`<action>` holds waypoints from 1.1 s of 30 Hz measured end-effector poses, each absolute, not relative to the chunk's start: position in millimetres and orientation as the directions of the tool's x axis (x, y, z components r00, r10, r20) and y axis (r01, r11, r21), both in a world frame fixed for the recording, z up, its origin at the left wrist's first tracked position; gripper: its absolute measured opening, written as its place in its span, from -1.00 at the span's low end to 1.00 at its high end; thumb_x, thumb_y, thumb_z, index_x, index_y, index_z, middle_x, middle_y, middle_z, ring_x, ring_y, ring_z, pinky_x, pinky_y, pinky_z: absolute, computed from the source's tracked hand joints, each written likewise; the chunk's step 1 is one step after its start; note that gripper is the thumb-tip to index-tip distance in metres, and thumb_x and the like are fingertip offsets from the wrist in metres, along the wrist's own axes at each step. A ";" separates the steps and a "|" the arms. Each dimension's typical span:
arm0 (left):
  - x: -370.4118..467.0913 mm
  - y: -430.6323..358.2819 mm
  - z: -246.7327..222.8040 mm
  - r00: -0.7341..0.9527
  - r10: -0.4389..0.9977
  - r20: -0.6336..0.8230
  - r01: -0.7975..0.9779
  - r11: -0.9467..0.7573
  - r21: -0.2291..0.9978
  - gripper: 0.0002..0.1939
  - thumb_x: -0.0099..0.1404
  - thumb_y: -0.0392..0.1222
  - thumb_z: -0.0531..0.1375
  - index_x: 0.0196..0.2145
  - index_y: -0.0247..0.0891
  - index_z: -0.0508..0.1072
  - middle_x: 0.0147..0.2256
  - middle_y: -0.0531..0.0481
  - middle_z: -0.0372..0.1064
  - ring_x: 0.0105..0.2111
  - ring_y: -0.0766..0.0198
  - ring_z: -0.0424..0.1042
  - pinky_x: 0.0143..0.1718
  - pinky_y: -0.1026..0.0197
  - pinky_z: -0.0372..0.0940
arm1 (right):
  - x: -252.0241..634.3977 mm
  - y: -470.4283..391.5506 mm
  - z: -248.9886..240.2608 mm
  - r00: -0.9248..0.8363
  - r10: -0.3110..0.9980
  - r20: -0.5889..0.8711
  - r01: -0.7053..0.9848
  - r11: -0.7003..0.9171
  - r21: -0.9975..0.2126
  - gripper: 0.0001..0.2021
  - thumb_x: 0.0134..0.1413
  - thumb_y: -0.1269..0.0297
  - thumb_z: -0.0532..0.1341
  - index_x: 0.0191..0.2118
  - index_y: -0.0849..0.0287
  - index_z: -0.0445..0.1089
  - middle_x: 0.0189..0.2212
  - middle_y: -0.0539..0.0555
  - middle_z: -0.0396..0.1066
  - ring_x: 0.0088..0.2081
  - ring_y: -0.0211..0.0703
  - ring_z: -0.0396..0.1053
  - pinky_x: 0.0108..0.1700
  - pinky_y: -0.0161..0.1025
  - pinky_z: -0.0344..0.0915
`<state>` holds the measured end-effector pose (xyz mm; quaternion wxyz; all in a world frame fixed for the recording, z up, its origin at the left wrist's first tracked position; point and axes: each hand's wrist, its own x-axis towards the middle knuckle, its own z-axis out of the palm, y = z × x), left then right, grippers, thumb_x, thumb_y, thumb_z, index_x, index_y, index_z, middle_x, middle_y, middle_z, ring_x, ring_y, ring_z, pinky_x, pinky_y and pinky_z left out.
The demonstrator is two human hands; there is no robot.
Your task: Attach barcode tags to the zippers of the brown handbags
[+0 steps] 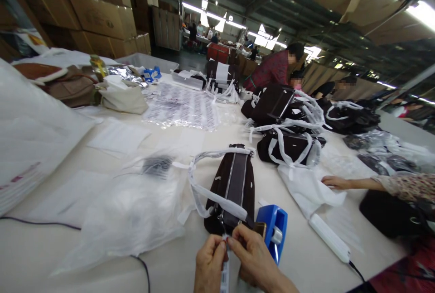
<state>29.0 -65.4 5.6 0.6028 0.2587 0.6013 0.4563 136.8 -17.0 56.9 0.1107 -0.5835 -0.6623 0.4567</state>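
Both hands, left hand (210, 261) and right hand (253, 256), pinch a paper tag (224, 275) at the wrapped brown bag (233, 189) on the bench (170, 256), apparently not yet attached.

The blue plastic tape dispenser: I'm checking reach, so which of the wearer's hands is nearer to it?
Right. The right hand lies just left of the blue plastic tape dispenser, almost touching it. The left hand is farther left, pinching a white tag with the right.

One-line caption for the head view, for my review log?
Both hands, left hand and right hand, pinch a white barcode tag at a dark brown handbag beside a blue tape dispenser.
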 end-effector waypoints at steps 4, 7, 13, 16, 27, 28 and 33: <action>30.4 -62.4 6.5 -0.134 0.832 -0.539 -0.290 0.487 0.824 -0.62 -0.04 0.16 0.07 -0.60 -0.26 0.27 -0.69 0.14 0.10 -0.67 0.38 0.05 -0.62 0.30 -0.03 | 134.2 -14.4 67.3 -0.361 0.840 -0.405 0.520 -0.179 -0.835 -0.76 -0.04 0.14 0.08 -0.55 0.19 0.15 -0.63 -0.07 0.13 -0.53 -0.30 0.09 -0.47 -0.34 0.02; 31.7 -64.2 3.4 -0.145 0.853 -0.501 -0.281 0.450 0.847 -0.61 0.00 0.17 0.07 -0.59 -0.26 0.27 -0.67 0.15 0.10 -0.65 0.38 0.05 -0.60 0.30 -0.01 | 131.4 -12.1 74.1 -0.423 0.812 -0.401 0.399 -0.231 -0.887 -0.75 -0.06 0.11 0.11 -0.52 0.20 0.17 -0.62 -0.07 0.16 -0.54 -0.31 0.11 -0.47 -0.35 0.04; 33.0 -70.1 -0.9 -0.180 0.890 -0.420 -0.198 0.385 0.901 -0.63 0.12 0.12 0.04 -0.53 -0.26 0.33 -0.62 0.12 0.14 -0.55 0.32 0.15 -0.49 0.27 0.07 | 130.8 -12.4 61.4 -0.333 0.836 -0.436 0.609 -0.163 -0.776 -0.81 -0.07 0.20 0.09 -0.56 0.19 0.18 -0.64 -0.05 0.19 -0.54 -0.28 0.15 -0.47 -0.33 0.02; 33.8 -71.9 -3.2 -0.182 0.897 -0.403 -0.170 0.375 0.911 -0.65 0.15 0.09 0.01 -0.50 -0.25 0.33 -0.60 0.11 0.15 -0.53 0.30 0.18 -0.46 0.26 0.09 | 129.8 -14.5 55.8 -0.253 0.875 -0.413 0.740 -0.100 -0.665 -0.80 -0.05 0.23 0.06 -0.59 0.18 0.18 -0.64 -0.03 0.22 -0.52 -0.25 0.18 -0.46 -0.31 0.00; 40.6 -75.6 -6.8 -0.314 0.940 -0.132 0.049 0.155 0.987 -0.70 0.24 -0.01 -0.04 -0.48 -0.19 0.37 -0.55 0.06 0.31 -0.53 0.30 0.29 -0.46 0.29 0.12 | 123.1 -20.0 31.2 -0.016 0.916 -0.402 0.718 -0.269 -0.642 -0.77 -0.13 0.21 0.10 -0.67 0.16 0.12 -0.72 -0.03 0.22 -0.59 -0.25 0.20 -0.54 -0.33 0.01; 40.8 -76.0 -6.9 -0.326 0.940 -0.099 0.079 0.131 0.988 -0.70 0.25 -0.02 -0.04 -0.48 -0.18 0.36 -0.54 0.06 0.32 -0.52 0.30 0.30 -0.46 0.29 0.12 | 123.2 -21.0 27.9 -0.004 0.919 -0.395 0.693 -0.282 -0.663 -0.77 -0.14 0.21 0.11 -0.67 0.15 0.12 -0.73 -0.05 0.20 -0.60 -0.27 0.18 -0.55 -0.34 0.02; 44.2 -78.4 -13.3 -0.409 0.908 -0.092 0.141 0.162 0.977 -0.73 0.26 -0.02 -0.06 -0.28 -0.20 0.32 -0.52 0.01 0.38 -0.50 0.21 0.38 -0.44 0.24 0.17 | 122.6 -24.0 23.4 0.024 0.911 -0.412 0.603 -0.342 -0.721 -0.77 -0.16 0.22 0.14 -0.68 0.16 0.13 -0.77 -0.07 0.20 -0.63 -0.30 0.17 -0.56 -0.35 0.05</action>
